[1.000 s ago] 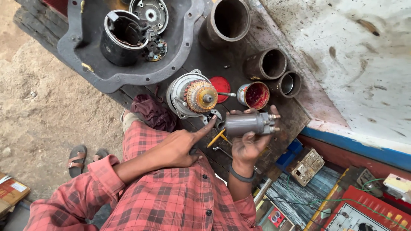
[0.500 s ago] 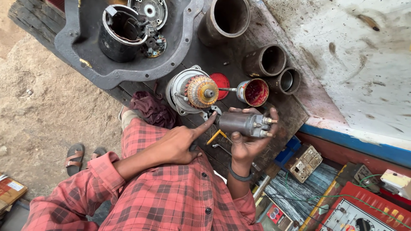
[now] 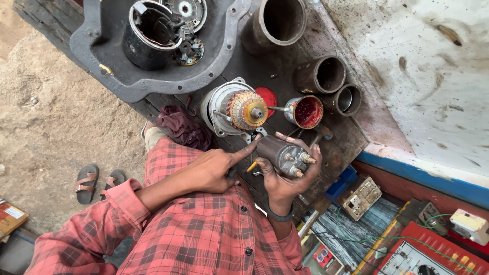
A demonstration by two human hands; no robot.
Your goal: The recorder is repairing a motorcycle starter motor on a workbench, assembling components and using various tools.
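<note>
seen from the head camera, looking straight down: the right hand [image 3: 289, 178] is wrapped around a small dark metal cylinder [image 3: 279, 154] with brass studs on its end, fingers curled over the top and thumb underneath, gripping it firmly just above the edge of the workbench [image 3: 336, 147]. the left hand [image 3: 216, 170] holds nothing; its forefinger is stretched out with the tip touching the near end of the cylinder, the other fingers folded in. the two hands sit close together, meeting at that part.

just beyond the cylinder on the bench stands a motor part with a copper-coloured ring [image 3: 239, 108], upright on a pale round housing. beside it to the right is a small tin of red grease [image 3: 304, 112] with a stick in it, and a red lid [image 3: 266, 95] lies between them. three open metal sleeves [image 3: 322, 75] stand further back. a big grey casting [image 3: 153, 76] holds a black drum [image 3: 148, 33] and loose small parts. a dark red rag [image 3: 183, 128] lies at the bench edge near the left forearm.

the person wears a red checked shirt [image 3: 204, 234]. a pair of sandals [image 3: 97, 181] rests on the sandy ground to the left. lower right there are a red meter box [image 3: 433, 254], green wires and a small terminal block [image 3: 360, 196].
</note>
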